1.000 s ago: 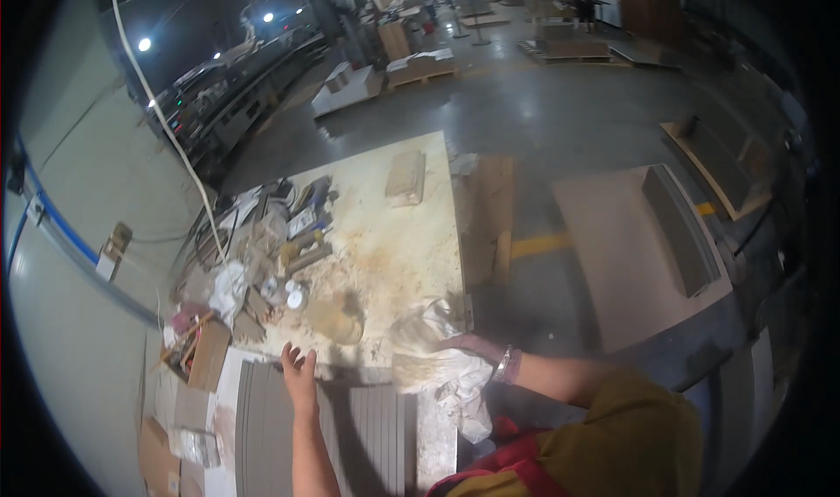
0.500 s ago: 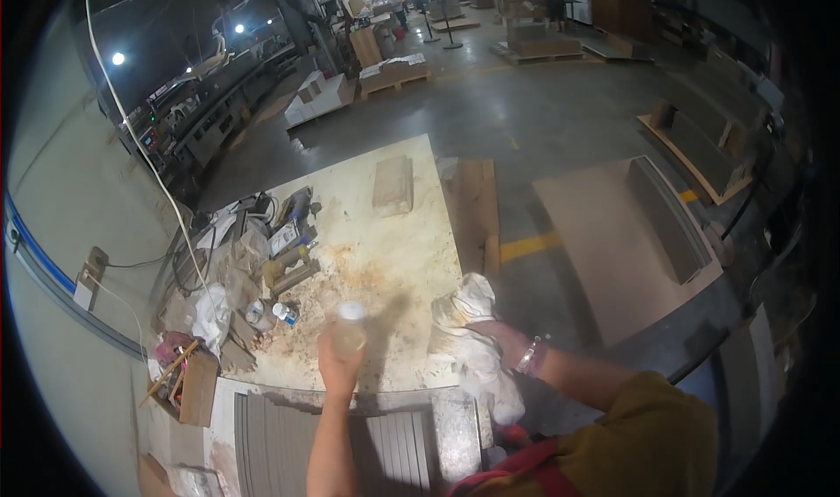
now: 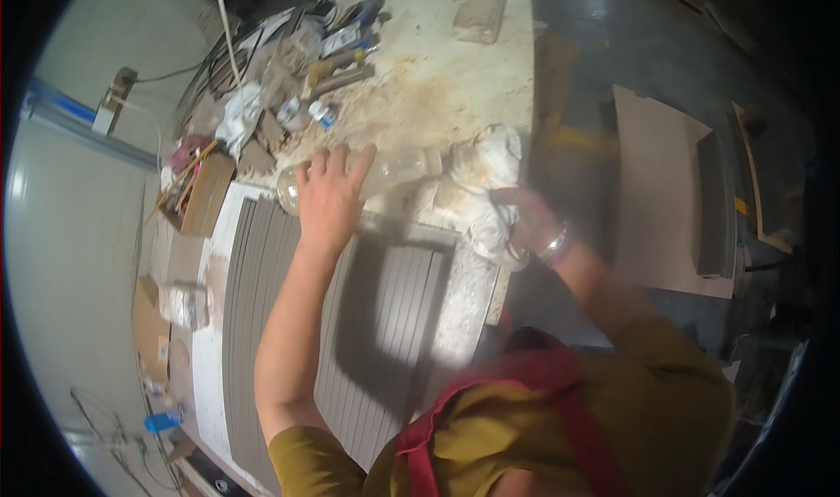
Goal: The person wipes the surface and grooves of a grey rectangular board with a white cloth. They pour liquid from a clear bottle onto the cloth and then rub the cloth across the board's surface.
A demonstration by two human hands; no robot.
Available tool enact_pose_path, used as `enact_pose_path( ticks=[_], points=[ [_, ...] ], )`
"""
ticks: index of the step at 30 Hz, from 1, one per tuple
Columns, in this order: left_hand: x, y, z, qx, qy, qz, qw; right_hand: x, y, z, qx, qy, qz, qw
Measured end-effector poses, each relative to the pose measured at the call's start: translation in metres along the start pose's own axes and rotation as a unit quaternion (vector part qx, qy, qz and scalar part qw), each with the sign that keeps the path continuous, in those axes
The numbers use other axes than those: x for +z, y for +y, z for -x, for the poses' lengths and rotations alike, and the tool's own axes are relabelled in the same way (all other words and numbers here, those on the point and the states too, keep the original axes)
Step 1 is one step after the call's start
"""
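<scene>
My left hand (image 3: 331, 198) is closed round a clear bottle (image 3: 394, 171), which lies tipped nearly on its side above the near edge of the workbench (image 3: 420, 86). The bottle's narrow neck points right, close beside a bunched white rag (image 3: 492, 160). Whether a cap is on the neck, I cannot tell. My right hand (image 3: 532, 221) grips the rag at the bench's right edge, slightly blurred. Below the bottle, a row of long grey boards (image 3: 385, 348) lies packed side by side in front of me.
Clutter fills the bench's left side: a small white bottle (image 3: 323, 114), tools, plastic bags and a cardboard box (image 3: 210, 195) with sticks in it. A flat block (image 3: 479, 16) lies at the far end. To the right, a large brown panel (image 3: 656, 182) stands off the bench.
My left hand has tipped the bottle from upright to sideways, its neck now toward the rag. The rag stays in my right hand. The view has swung downward, showing more of the grey boards.
</scene>
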State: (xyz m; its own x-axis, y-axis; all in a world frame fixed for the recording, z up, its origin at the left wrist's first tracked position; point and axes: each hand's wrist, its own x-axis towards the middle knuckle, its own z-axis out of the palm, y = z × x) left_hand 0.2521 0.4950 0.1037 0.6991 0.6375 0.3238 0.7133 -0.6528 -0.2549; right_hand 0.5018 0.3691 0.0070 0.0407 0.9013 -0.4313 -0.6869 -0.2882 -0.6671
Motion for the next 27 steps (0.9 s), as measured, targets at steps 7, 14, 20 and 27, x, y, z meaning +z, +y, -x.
enact_pose_path(
  ticks=[7, 14, 20, 27],
  points=[
    [-0.014, 0.008, 0.020, 0.024, -0.004, -0.012, 1.000, -0.036, 0.027, -0.029, -0.064, -0.082, 0.129, 0.986],
    [-0.006, 0.003, 0.023, 0.013, -0.028, 0.015, 0.999, -0.024, 0.014, -0.030, -0.016, -0.072, 0.052, 0.996],
    [0.033, 0.019, 0.024, -0.015, -0.030, 0.141, 0.989, -0.030, 0.022, -0.047, -0.132, -0.138, 0.115, 0.975],
    [0.101, 0.003, 0.007, -0.288, 0.122, 0.396, 0.863, -0.074, -0.024, -0.064, -0.035, -0.195, -0.094, 0.976]
  ],
)
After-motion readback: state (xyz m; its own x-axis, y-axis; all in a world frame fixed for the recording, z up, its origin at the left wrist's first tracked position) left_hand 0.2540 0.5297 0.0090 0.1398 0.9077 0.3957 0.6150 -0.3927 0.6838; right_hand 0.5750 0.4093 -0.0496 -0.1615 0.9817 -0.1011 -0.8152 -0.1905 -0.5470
